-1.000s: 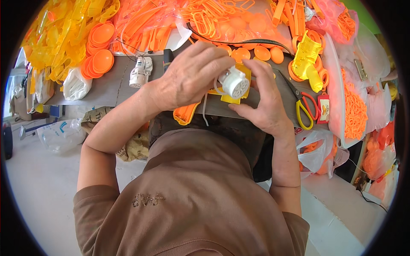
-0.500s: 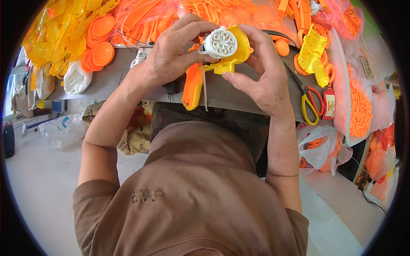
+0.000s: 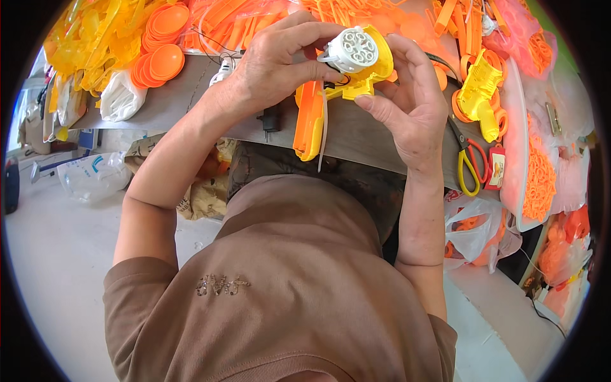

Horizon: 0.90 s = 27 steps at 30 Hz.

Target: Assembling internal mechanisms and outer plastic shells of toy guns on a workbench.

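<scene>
Over the near edge of the table, both hands hold a half-assembled toy bubble gun. My left hand (image 3: pixel 270 63) is closed, thumb and fingers pinching the side of the white round bubble nozzle (image 3: pixel 356 49), whose face has several small rings. The nozzle lies against the yellow half shell (image 3: pixel 384 56). My right hand (image 3: pixel 414 121) grips the shell's right side, thumb at its lower edge and fingers behind. Below hangs the orange and yellow handle (image 3: pixel 309 121), with a thin whitish tube (image 3: pixel 323 130) beside it. A dark wire shows near my left thumb; the joint behind the nozzle is hidden.
Yellow-handled and red-handled scissors (image 3: pixel 470 165) lie at the right beside another yellow shell (image 3: pixel 482 95). A tub of small orange rings (image 3: pixel 538 175) stands farther right. Orange discs (image 3: pixel 159 63), yellow parts (image 3: pixel 95 44) and orange parts line the back. A black plug (image 3: pixel 270 119) sits near the edge.
The whole view has shifted, so most things sit farther right. The nozzle has tilted, showing more of its side, and my left fingers have closed farther round it. Both hands keep their hold.
</scene>
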Motion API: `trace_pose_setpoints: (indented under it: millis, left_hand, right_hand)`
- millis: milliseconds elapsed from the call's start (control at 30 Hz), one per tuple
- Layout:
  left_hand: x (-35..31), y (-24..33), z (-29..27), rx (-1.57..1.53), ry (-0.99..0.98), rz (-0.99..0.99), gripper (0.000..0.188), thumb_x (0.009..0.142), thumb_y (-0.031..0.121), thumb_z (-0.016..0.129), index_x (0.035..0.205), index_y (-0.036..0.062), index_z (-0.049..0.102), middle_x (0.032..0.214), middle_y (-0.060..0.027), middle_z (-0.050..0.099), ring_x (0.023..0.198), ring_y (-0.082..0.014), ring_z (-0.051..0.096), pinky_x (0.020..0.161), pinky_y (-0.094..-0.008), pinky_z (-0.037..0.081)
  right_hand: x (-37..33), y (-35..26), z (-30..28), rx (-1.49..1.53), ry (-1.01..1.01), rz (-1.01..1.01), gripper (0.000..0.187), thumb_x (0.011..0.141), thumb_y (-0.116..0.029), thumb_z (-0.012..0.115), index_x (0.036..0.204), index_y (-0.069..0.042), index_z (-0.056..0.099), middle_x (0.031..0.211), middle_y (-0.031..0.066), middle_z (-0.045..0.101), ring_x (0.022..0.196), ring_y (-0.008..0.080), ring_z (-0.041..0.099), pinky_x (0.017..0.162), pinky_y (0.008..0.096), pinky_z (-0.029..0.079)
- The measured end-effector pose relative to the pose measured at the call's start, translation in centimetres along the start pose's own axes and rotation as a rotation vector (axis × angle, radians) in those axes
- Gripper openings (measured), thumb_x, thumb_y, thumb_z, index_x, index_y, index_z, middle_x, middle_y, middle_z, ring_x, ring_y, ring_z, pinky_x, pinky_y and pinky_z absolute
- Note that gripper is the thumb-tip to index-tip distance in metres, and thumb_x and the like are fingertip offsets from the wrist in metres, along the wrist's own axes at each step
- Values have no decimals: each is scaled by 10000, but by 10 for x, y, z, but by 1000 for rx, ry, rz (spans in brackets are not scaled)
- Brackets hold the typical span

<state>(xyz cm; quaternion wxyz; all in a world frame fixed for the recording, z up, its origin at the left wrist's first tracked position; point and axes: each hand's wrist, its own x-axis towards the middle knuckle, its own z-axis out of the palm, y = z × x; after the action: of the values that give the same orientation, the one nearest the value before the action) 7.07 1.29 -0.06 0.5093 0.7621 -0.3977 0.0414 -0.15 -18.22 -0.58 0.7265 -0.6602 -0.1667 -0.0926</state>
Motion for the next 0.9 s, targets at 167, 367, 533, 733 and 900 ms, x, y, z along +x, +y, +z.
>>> trace_pose_setpoints:
  millis: [167, 367, 533, 733, 900]
  left_hand:
    - [-1, 1, -2, 32, -20, -27, 464, 704, 37, 741, 1150, 39, 616, 858, -54, 520, 808, -164, 552, 702, -276, 476]
    - [-3, 1, 2, -4, 7, -47, 468, 688, 41, 752, 1139, 40, 627, 850, -62, 526, 806, -171, 562, 698, -284, 481]
    - [-2, 5, 2, 68, 26, -6, 483, 676, 44, 759, 1140, 41, 627, 849, -75, 547, 797, -188, 575, 696, -291, 486]
    - [-3, 14, 2, 81, 37, -29, 484, 666, 37, 761, 1134, 44, 639, 831, -70, 545, 782, -179, 568, 690, -290, 477]
    - [-6, 15, -2, 81, 8, -68, 493, 676, 46, 748, 1157, 70, 640, 814, -51, 518, 740, -156, 529, 673, -280, 458]
  right_hand:
    - [0, -2, 2, -14, 5, -8, 641, 759, 35, 703, 1312, -1, 381, 1243, 125, 492, 1178, 212, 490, 958, 375, 478]
    - [1, -1, 2, 41, 7, 4, 643, 756, 48, 704, 1310, 13, 377, 1246, 130, 484, 1180, 212, 486, 972, 381, 471]
    - [1, -1, 3, 40, 21, 0, 639, 744, 55, 712, 1292, 10, 386, 1242, 128, 481, 1181, 211, 485, 980, 384, 464]
    - [-5, -4, 14, 36, 130, 18, 662, 697, 51, 744, 1262, 4, 401, 1243, 116, 476, 1180, 212, 488, 967, 372, 468]
    - [-9, 0, 22, -28, 173, -36, 697, 688, 62, 748, 1276, 23, 377, 1257, 168, 489, 1155, 236, 510, 933, 374, 491]
